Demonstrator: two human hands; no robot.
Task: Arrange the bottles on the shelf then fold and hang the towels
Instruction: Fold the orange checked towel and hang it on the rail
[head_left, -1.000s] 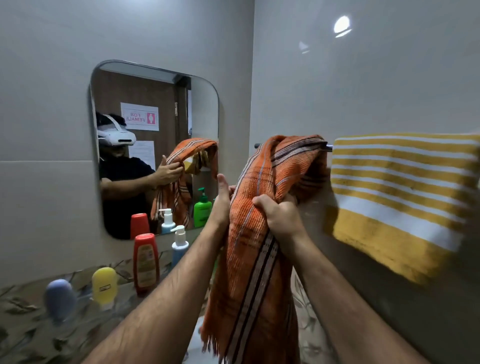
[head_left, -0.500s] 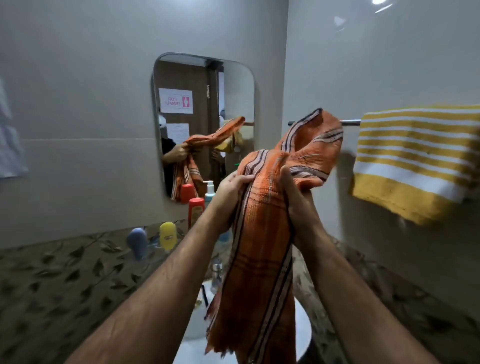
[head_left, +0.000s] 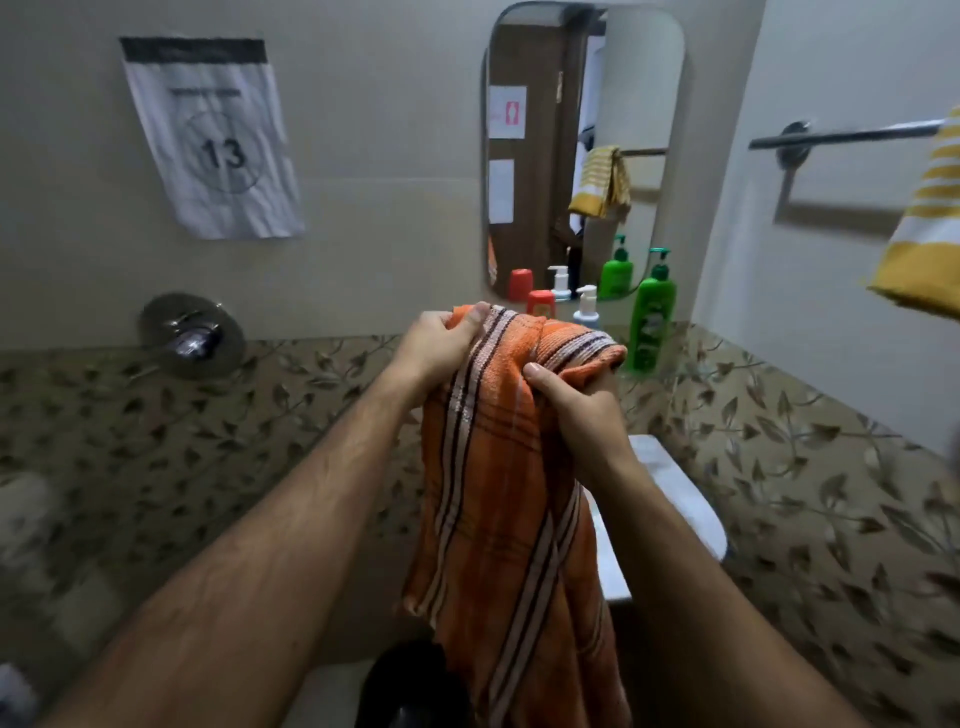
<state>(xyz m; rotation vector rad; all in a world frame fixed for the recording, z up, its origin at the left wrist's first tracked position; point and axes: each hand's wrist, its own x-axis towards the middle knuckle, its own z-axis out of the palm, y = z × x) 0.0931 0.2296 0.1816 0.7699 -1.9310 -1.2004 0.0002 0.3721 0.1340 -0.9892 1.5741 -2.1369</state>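
An orange striped towel (head_left: 511, 499) hangs bunched in front of me, clear of the rail. My left hand (head_left: 439, 345) grips its top left edge. My right hand (head_left: 574, 410) clutches the top right fold. The chrome towel rail (head_left: 841, 136) at the upper right is bare on its left part. A yellow-and-white striped towel (head_left: 927, 223) hangs over its right end. Behind the orange towel, a green pump bottle (head_left: 652, 317), a white pump bottle (head_left: 587, 306) and a red bottle (head_left: 540, 304) stand on the ledge under the mirror.
A mirror (head_left: 582, 150) is on the back wall, with a paper sign marked 13 (head_left: 213, 140) to its left. A chrome wall tap (head_left: 189, 338) sits on the left. A white basin (head_left: 675, 499) lies below the towel, partly hidden. Leaf-patterned tiles cover the lower walls.
The orange towel has come off the rail and down to chest height, both hands still holding it. My view has swung left and down, away from the rail.
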